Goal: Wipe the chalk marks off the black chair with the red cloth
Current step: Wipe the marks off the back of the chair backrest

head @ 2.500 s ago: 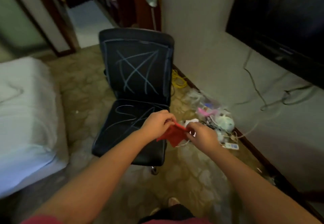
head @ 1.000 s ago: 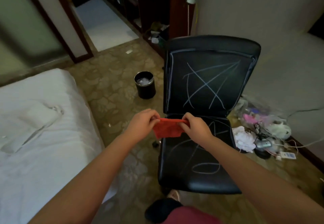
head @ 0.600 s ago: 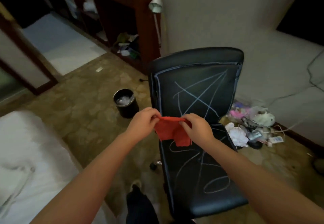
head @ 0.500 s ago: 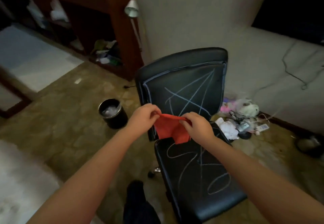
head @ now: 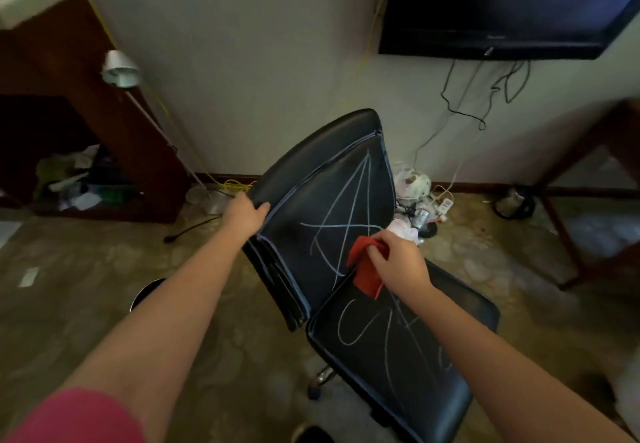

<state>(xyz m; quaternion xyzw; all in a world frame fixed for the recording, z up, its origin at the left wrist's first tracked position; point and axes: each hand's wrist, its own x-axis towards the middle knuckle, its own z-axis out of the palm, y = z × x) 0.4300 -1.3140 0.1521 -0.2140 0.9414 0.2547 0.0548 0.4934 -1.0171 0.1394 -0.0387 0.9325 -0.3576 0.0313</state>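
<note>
Red cloth, pinched in the right hand, sat below-right of the chalk marks; left hand gripped the black chair.

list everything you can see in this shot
black chair: one, black, centre, near the wall
chalk marks: several, white, on backrest and seat
red cloth: one, red, low on the backrest
television: one, black, on the wall, upper right
floor lamp: one, white, left of the chair
cabinet: one, dark brown, far left
cables: several, dark and white, under the television
clutter pile: one, mixed, floor behind the chair
left hand: one, grips the backrest edge
right hand: one, holds the red cloth
</note>
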